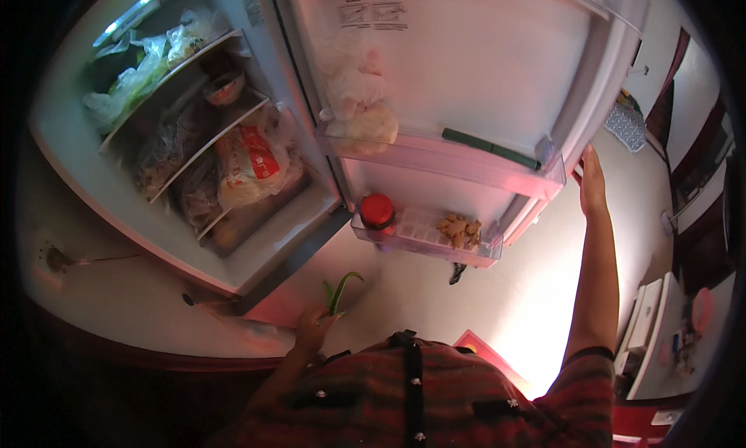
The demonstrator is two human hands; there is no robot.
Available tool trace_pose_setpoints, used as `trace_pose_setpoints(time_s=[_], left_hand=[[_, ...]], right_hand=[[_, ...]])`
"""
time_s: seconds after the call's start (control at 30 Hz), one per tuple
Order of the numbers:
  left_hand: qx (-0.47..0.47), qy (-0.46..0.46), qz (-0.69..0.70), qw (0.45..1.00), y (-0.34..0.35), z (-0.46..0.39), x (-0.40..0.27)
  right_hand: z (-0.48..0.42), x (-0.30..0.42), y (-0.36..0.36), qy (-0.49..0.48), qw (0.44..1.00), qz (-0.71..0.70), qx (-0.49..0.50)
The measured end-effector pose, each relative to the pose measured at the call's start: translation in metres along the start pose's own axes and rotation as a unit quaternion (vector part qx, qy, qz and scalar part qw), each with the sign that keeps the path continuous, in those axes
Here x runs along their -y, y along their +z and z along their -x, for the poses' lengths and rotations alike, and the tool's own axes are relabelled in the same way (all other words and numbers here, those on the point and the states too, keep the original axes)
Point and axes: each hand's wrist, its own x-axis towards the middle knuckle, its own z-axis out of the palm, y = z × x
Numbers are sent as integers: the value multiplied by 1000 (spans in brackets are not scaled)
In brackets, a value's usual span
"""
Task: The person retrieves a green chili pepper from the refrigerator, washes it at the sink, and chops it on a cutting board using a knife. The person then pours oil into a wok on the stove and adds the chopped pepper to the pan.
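Low in front of my body, my left hand [315,329] is closed around slender green pods [340,296] that look like chili peppers. Their curved tips stick out above the fingers. On the right, my right hand [593,183] is at the outer edge of the wide-open refrigerator door [478,69], its thumb side partly hidden. The door's middle shelf [443,163] carries a dark green stick-like item [491,148] and a pale bagged bundle [367,127]. A red-lidded jar [377,211] and ginger root [460,230] sit in the bottom door bin [428,250].
Inside the lit refrigerator, plastic bags of greens [137,78] fill the top shelf. Below are a bowl [224,89] and a red-and-white plastic bag [254,162]. A white cabinet [647,325] stands at right. Bright light falls on the floor [542,320].
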Motion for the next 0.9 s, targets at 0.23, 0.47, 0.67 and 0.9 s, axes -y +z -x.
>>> trace_pose_setpoints(time_s=[0.23,0.47,0.67,0.9], left_hand=[[61,-130,20,989,34,52,32],[85,-316,-16,945,68,100,31],[-68,-326,6,943,123,129,-27],[-150,-409,-41,899,201,185,-100]], right_hand=[[5,8,-21,-19,997,52,44],[-6,6,-47,-68,983,30,167],[-17,29,-56,-80,973,-53,209],[-17,-11,-22,-57,871,-166,458]])
